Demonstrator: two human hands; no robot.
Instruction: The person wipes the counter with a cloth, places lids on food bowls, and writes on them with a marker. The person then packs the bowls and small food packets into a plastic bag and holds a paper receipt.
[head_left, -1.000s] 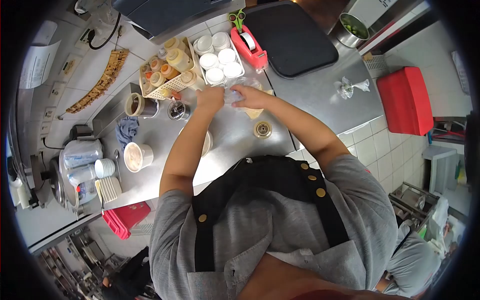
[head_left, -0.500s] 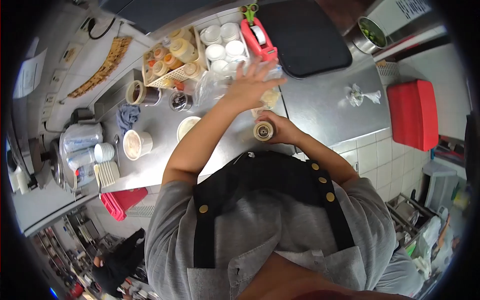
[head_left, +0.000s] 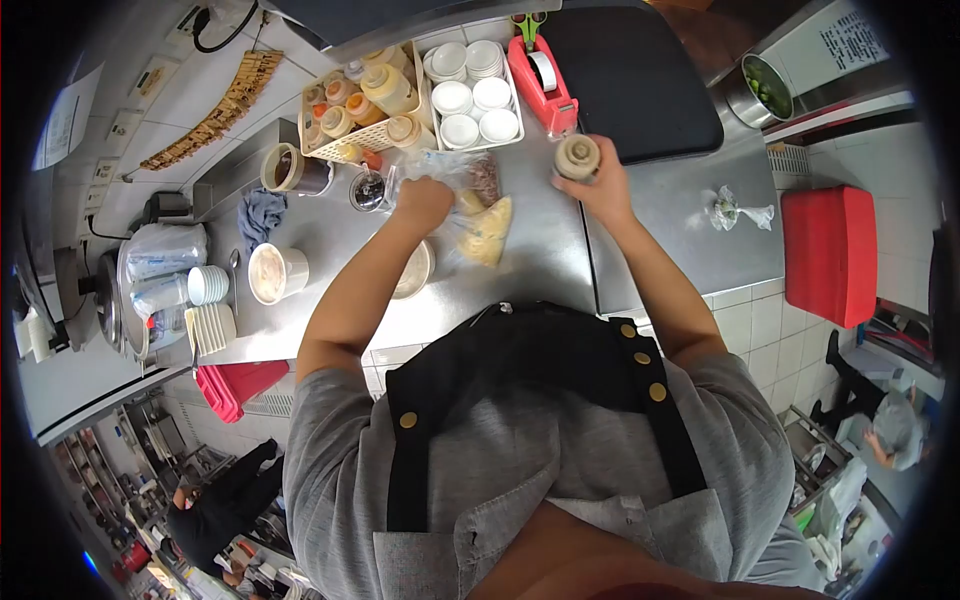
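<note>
My left hand (head_left: pixel 425 205) is closed in a fist at the edge of a clear plastic bag (head_left: pixel 440 165), its fingers appearing to grip the film. Beside it lie bagged pale yellow pieces (head_left: pixel 486 232) and a bag with dark reddish contents (head_left: pixel 484 178). My right hand (head_left: pixel 608 190) is wrapped round a small bottle (head_left: pixel 577 156) with a round cream top, held upright above the steel counter near the black board. Under my left forearm, a white tub (head_left: pixel 414 270) is partly hidden. A glass of dark contents (head_left: pixel 368 190) stands just left of my left hand.
Along the back are a basket of sauce bottles (head_left: pixel 360 105), a tray of white lidded cups (head_left: pixel 470 98), a red tape dispenser (head_left: pixel 541 85) and a black board (head_left: pixel 630 80). Another white tub (head_left: pixel 278 275) and stacked dishes (head_left: pixel 208 285) stand left. Other people are in the background.
My left hand has drawn back leftward from spread fingers to a fist at the bag. My right hand has carried the bottle forward and right, uncovering the bagged yellow pieces.
</note>
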